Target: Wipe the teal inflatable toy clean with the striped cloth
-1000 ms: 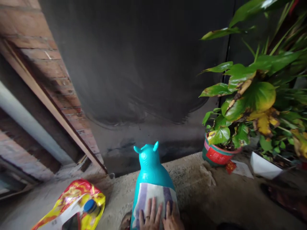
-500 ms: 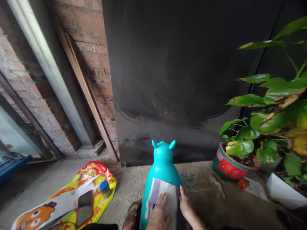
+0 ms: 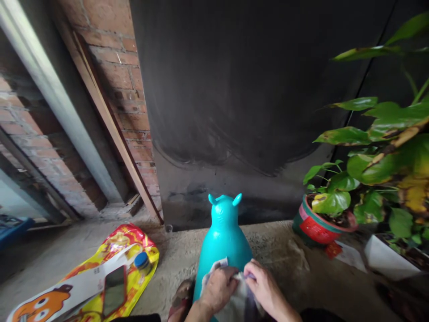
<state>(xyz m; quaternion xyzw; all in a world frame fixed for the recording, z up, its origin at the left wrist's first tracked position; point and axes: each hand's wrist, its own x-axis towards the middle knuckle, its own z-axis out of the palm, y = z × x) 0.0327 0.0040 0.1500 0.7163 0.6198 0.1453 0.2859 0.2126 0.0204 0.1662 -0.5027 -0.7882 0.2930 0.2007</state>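
Pinching cloth [image 3: 236, 305] | L hand [image 3: 221, 285] & R hand [image 3: 263, 284]: grips closed on it | risk: may slide off toy [image 3: 224, 241] b/c smooth, curved surf.

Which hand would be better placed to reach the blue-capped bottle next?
Probably the left hand: it is nearer the blue-capped bottle, which is on that side, while the right hand is farther. Both hands grip the striped cloth on the turquoise animal-shaped toy, so the left would need freeing first.
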